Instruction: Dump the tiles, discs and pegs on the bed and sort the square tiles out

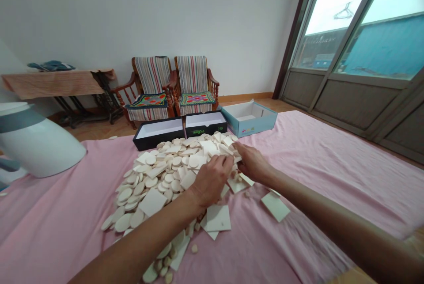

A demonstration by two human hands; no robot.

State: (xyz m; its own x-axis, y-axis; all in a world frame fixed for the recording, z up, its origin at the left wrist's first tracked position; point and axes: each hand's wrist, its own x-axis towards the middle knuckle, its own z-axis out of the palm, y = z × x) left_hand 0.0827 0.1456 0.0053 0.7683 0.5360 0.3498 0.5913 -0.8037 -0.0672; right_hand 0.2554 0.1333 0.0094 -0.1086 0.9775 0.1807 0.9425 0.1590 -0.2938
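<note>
A broad heap of pale wooden discs (150, 182) mixed with thin square pieces (153, 202) lies on a pink cloth. At the heap's right side my left hand (213, 176) is closed, its fingers curled down among the pieces; what they hold is hidden. Close beside it, my right hand (251, 162) has bent fingers against pale flat pieces at the heap's edge, and its grip is mostly covered. Loose square tiles (275, 206) and another square piece (218, 217) lie nearer to me, with small nuggets such as a little block (194, 248) among them.
Behind the heap stand a black box (159, 134) with white lining, a second black box (206, 124), and a light blue box (251, 118), all without lids. A white jug (43, 147) is at left. The pink cloth (331, 156) extends right. Two wooden chairs (195, 78) stand by the wall.
</note>
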